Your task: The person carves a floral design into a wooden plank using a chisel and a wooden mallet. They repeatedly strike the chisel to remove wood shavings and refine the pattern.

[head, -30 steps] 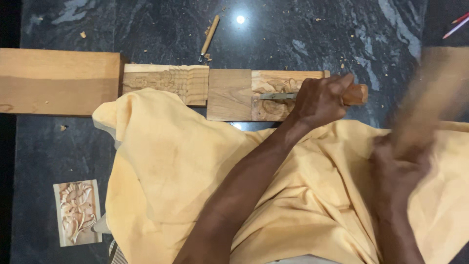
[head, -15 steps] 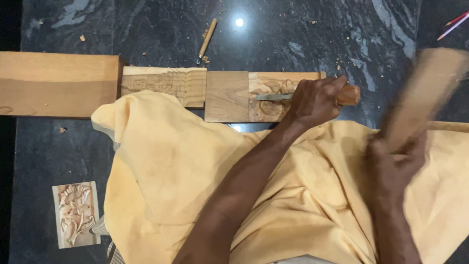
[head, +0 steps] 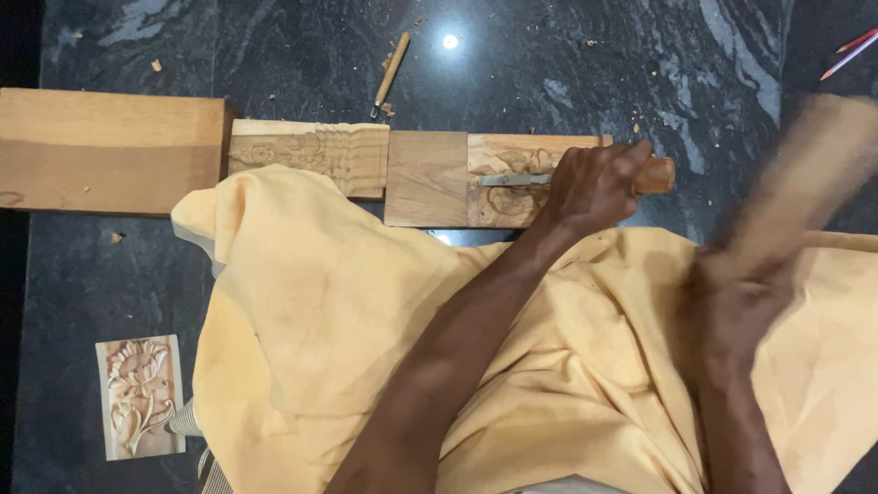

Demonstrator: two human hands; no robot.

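Note:
My left hand [head: 593, 187] grips a chisel [head: 517, 179] by its wooden handle, the steel blade lying flat on a carved wooden panel [head: 498, 179]. My right hand [head: 736, 302] holds a wooden mallet [head: 805, 174], blurred, raised to the right of the chisel handle. The panel shows a floral relief under the blade. Yellow cloth [head: 311, 311] covers my lap below the panel.
A plain plank [head: 110, 151] lies at the far left, a second carved block [head: 311, 155] beside it. A spare chisel [head: 390, 73] rests on the dark stone floor above. A small finished floral carving [head: 139, 395] sits lower left. Pencils [head: 851, 50] at top right. Wood chips are scattered.
The mallet in my right hand has swung, its blur shifting slightly lower toward the chisel handle. My left hand and the chisel stay in place on the panel.

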